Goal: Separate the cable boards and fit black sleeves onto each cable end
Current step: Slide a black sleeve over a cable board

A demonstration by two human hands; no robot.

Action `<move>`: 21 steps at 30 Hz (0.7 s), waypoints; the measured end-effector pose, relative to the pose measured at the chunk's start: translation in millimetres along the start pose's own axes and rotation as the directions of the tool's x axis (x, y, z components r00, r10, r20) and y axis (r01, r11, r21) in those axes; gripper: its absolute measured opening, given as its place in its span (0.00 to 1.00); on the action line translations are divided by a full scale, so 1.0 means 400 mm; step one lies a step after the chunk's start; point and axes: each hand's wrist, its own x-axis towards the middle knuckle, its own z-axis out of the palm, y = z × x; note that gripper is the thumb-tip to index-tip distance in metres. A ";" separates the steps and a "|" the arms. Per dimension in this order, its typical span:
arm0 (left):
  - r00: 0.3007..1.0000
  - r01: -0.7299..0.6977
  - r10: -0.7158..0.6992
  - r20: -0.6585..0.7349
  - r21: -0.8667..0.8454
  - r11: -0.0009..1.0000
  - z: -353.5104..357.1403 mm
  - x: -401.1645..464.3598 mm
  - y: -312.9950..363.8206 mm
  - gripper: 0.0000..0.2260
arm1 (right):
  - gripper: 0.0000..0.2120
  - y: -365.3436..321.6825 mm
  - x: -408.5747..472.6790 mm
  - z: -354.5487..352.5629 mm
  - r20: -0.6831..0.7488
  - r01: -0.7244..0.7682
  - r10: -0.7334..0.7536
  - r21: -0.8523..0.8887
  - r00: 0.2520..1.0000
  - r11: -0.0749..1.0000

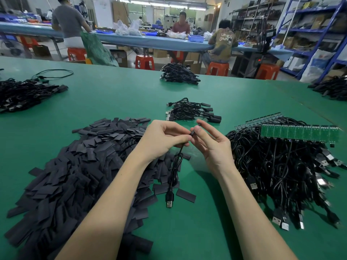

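My left hand (165, 137) grips the upper end of a black USB cable (173, 171) that hangs down, its plug lying on the green table (197, 231). My right hand (208, 139) pinches a small black sleeve (194, 131) at that cable end between thumb and forefinger; the other fingers are spread. A big heap of flat black sleeves (75, 166) lies to the left. To the right lies a pile of cables joined to a strip of green boards (298, 134). A small bundle of sleeved cables (191, 111) sits beyond my hands.
More black cable heaps lie at the far left (24, 92), far middle (178, 74) and far right (332, 87) of the table. Beyond the table edge stand red stools (144, 61), a long blue bench with seated people, and shelving (309, 25) at the right.
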 end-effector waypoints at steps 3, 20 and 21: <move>1.000 -0.014 0.014 -0.015 0.011 1.000 0.003 0.002 -0.004 0.06 | 0.14 0.002 0.000 -0.002 -0.009 -0.001 0.001 0.013 1.000 1.000; 0.999 -0.038 0.039 -0.020 0.045 0.998 0.012 0.010 -0.013 0.07 | 0.12 0.008 0.006 -0.010 -0.017 -0.117 0.121 0.147 0.993 0.982; 0.999 -0.036 0.037 -0.020 0.052 0.998 0.013 0.010 -0.014 0.07 | 0.12 0.007 0.007 -0.012 -0.009 -0.138 0.142 0.155 0.990 0.978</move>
